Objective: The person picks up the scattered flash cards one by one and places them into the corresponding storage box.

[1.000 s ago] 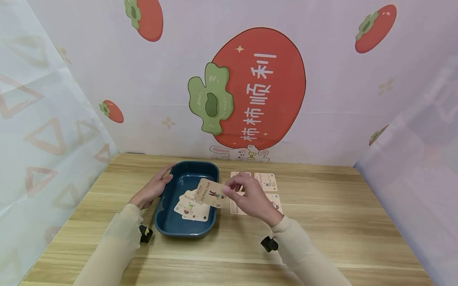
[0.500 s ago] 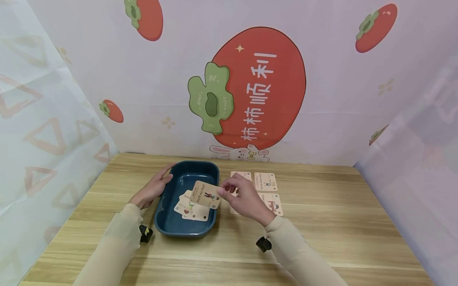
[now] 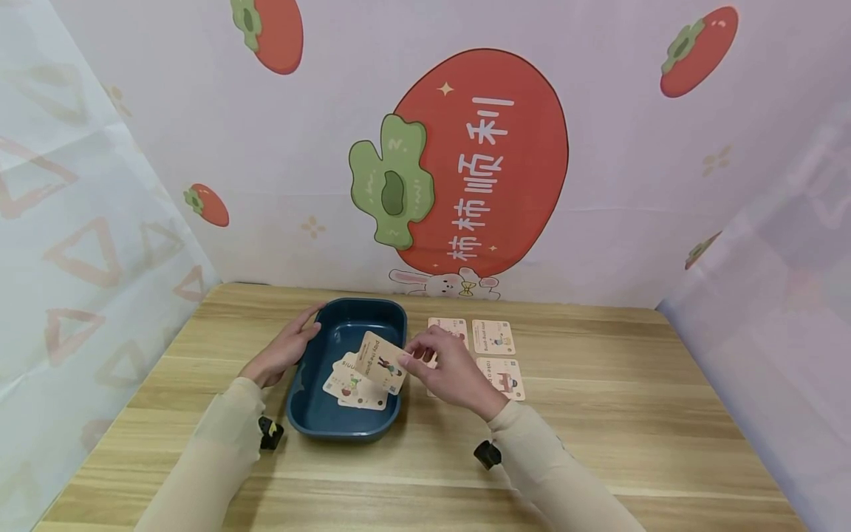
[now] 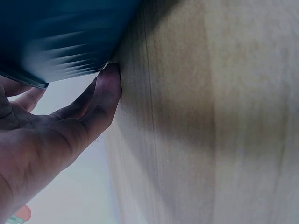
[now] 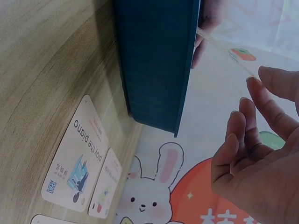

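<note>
Over the blue tray (image 3: 312, 414), a tilted card (image 3: 380, 362) pinched between right-hand fingers (image 3: 407, 360).

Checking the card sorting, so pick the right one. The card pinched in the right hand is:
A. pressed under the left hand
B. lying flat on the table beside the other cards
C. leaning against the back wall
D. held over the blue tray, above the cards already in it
D: the right hand pinches the card over the blue tray, above the cards in the tray; the left hand rests on the tray's outer side.
</note>
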`<state>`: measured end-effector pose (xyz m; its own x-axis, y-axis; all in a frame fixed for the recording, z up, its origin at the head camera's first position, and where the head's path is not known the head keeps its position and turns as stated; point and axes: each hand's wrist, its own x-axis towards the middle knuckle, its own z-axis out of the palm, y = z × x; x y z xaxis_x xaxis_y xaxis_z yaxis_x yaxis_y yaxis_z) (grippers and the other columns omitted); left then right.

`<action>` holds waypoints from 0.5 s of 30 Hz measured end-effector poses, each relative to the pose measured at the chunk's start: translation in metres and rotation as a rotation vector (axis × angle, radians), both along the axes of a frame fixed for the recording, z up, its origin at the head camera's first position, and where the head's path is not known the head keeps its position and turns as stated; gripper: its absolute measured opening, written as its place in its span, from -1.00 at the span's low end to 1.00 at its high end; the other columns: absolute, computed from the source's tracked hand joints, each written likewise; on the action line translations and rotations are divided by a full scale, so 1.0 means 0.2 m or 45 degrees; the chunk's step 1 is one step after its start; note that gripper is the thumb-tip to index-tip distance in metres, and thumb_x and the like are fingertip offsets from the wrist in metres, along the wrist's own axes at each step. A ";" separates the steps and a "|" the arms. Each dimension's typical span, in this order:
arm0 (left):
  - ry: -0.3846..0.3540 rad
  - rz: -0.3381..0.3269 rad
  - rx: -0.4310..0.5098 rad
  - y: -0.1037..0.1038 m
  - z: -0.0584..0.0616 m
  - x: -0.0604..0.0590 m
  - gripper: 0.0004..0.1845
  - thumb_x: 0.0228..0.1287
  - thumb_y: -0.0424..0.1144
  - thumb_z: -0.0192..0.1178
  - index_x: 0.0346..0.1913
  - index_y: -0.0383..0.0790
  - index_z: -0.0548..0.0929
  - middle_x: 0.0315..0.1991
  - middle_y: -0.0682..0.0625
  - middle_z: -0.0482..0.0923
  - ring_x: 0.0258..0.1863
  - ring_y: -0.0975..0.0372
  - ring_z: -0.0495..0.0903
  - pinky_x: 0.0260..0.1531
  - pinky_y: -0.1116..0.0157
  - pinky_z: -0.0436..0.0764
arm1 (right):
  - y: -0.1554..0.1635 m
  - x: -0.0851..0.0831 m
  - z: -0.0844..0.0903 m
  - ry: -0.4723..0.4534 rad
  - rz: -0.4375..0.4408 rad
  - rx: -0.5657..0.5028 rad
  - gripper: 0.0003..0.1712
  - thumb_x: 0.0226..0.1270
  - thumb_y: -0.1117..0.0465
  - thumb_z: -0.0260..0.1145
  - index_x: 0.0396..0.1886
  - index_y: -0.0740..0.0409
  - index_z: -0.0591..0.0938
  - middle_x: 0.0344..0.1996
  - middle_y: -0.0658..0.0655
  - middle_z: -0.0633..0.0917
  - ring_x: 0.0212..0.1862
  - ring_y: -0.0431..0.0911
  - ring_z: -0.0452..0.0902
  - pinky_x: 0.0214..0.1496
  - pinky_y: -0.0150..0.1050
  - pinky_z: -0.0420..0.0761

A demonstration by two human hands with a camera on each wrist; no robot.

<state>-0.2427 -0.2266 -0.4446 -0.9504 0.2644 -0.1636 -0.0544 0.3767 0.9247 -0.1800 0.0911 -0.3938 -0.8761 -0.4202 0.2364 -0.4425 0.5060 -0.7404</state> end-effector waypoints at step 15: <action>0.000 -0.002 0.008 0.00 0.00 0.00 -0.41 0.71 -0.17 -0.29 0.66 -0.06 -0.12 0.62 -0.31 -0.22 0.44 -0.30 0.21 0.28 -0.27 0.34 | 0.00 0.02 0.00 -0.029 0.023 -0.004 -0.95 0.38 0.17 0.44 -0.21 -0.02 0.78 -0.29 -0.09 0.57 -0.18 -0.06 0.49 -0.19 -0.22 0.53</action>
<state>-0.2431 -0.2271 -0.4450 -0.9501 0.2667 -0.1620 -0.0540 0.3710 0.9271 -0.1766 0.0911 -0.3940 -0.8735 -0.4354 0.2179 -0.4346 0.4954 -0.7522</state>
